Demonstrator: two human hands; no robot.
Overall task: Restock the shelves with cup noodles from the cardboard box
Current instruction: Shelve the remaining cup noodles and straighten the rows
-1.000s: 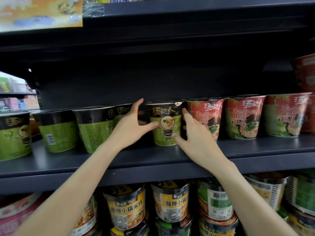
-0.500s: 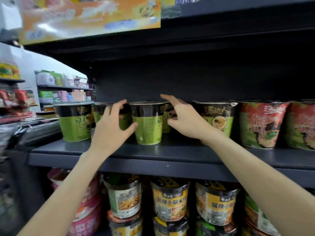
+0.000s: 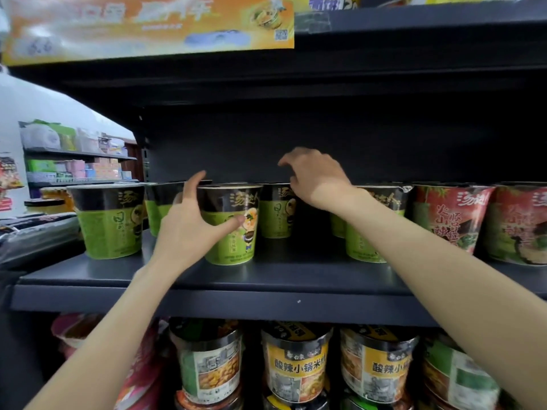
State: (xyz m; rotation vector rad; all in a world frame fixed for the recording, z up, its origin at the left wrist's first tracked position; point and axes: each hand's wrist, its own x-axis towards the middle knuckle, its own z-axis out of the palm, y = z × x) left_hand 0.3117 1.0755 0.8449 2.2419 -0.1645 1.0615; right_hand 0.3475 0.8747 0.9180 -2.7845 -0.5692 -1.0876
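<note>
Landmark: the dark grey metal shelf [image 3: 266, 279], flat and matte, with a square front lip.

Below the shelf lip, nearest the camera, stand round noodle tubs [image 3: 296, 362] with glossy printed wraps in yellow, green and pink.

On the shelf, near its front edge, stands a green cup noodle [image 3: 233, 229]: a tapered paper cup, narrower at the base, with a black band under the rim, a smooth green wall and a printed bowl picture. The left hand [image 3: 189, 223] holds this cup; the grip is wide, thumb across the front wall, fingers curved round the cup's left side.

Left of this cup on the shelf stands a second green cup [image 3: 108, 223] of the same shape. Behind the held cup, deeper on the shelf, stand further green cups [image 3: 276, 211].

The right hand [image 3: 316, 176] hovers above the rims of the rear cups, fingers loosely curled downward, grip closed on nothing.

Toward the right end of the shelf stand red cups [image 3: 450, 217] of the same tapered form, with white and dark print.

Above the shelf, an orange paper banner [image 3: 148, 25] hangs from the next shelf edge.
</note>
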